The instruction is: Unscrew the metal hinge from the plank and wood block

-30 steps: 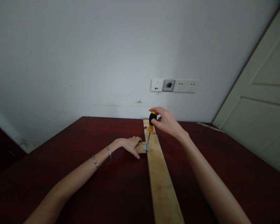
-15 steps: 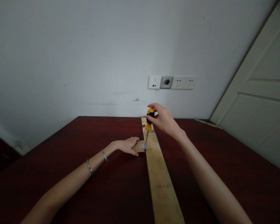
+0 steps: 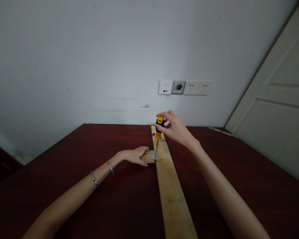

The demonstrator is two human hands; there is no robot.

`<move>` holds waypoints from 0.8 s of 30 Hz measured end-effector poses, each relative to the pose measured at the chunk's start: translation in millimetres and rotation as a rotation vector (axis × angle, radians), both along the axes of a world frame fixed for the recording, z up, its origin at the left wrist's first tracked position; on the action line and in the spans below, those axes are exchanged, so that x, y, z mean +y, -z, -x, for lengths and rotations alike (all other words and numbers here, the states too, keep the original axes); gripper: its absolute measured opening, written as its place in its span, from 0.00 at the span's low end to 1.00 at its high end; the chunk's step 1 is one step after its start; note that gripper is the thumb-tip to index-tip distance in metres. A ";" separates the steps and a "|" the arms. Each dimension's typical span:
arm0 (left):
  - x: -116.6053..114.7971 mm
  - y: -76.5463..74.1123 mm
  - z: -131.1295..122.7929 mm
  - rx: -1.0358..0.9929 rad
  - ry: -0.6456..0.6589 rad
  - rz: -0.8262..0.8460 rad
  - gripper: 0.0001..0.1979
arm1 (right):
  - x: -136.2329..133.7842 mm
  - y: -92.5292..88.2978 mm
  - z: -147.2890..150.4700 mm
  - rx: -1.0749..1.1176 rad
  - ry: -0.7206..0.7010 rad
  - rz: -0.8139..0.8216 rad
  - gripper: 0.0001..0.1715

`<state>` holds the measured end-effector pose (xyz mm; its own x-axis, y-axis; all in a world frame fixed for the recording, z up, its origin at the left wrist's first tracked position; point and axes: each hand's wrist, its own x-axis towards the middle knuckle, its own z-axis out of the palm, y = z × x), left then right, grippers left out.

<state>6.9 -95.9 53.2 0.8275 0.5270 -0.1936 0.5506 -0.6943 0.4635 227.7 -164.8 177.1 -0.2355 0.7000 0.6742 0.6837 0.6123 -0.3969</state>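
A person's two bare hands work over a dark red table (image 3: 109, 136) that meets a pale wall (image 3: 114, 66). A long wooden plank (image 3: 173, 189) lies on it, running from the near edge of view toward the wall. Beside the plank's left edge, toward its far end, is a short wooden block (image 3: 147, 157). A small metal hinge (image 3: 154, 156) spans the joint, one leaf on each piece.

The left hand (image 3: 136, 156) lies at the block's outer end, thumb on the near side and fingers on the far side, clasping it. The right hand (image 3: 175, 129) has thumb and fingers closed around the handle of a yellow and black screwdriver (image 3: 158, 136). The tool stands nearly upright, its shaft leading down to the leaf on the plank; the tip is too small to tell whether it sits in a screw.

The step in hand appears to be turning a screw in that leaf, though which way cannot be told. The next move seems to call for downward pressure, a shaft in line with the screw, and a block that does not slide.
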 end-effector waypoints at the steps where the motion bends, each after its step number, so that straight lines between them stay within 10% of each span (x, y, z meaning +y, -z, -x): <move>1: 0.4 0.3 0.4 -0.003 -0.001 0.006 0.45 | -0.1 -0.1 -0.3 -0.013 0.012 0.000 0.19; 24: 1.1 -2.5 2.5 -0.045 -0.006 0.036 0.43 | -1.4 -1.8 -3.0 -0.061 0.026 -0.030 0.24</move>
<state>4.4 -94.8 55.7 0.8327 0.5254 -0.1750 0.5327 -0.6734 0.5126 230.7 -166.2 178.9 -0.2584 0.6863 0.6799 0.7221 0.6047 -0.3360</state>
